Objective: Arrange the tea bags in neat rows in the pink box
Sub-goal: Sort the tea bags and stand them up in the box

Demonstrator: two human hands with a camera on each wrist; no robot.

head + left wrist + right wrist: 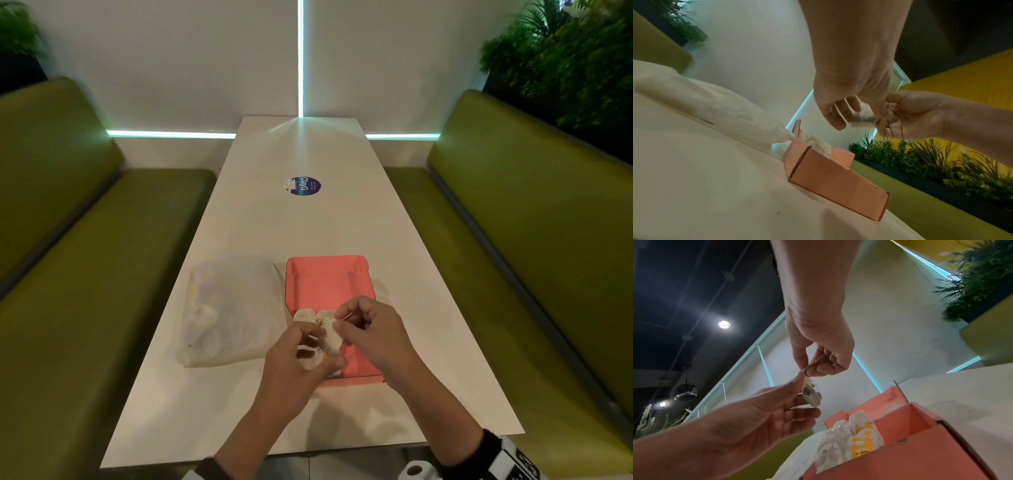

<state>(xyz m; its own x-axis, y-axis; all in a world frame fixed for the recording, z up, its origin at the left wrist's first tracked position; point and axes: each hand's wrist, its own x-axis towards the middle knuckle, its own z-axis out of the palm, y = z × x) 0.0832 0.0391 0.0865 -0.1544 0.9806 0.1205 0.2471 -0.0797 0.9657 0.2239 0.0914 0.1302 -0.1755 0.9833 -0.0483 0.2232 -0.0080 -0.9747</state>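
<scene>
An open pink box (325,284) lies on the white table (301,226) in front of me. Several white tea bags (849,441) with yellow tags are heaped in its near left corner, not in rows. Above that corner both hands hold one small tea bag (862,121). My left hand (315,339) pinches its body between thumb and fingers. My right hand (339,322) pinches its top edge, where a thin dark string loops, in the right wrist view (807,369). The far part of the box floor is bare pink.
A crumpled translucent plastic bag (233,308) lies just left of the box, touching it. A round blue sticker (303,186) sits farther up the table. Green benches (85,274) run along both sides, with plants (575,61) behind.
</scene>
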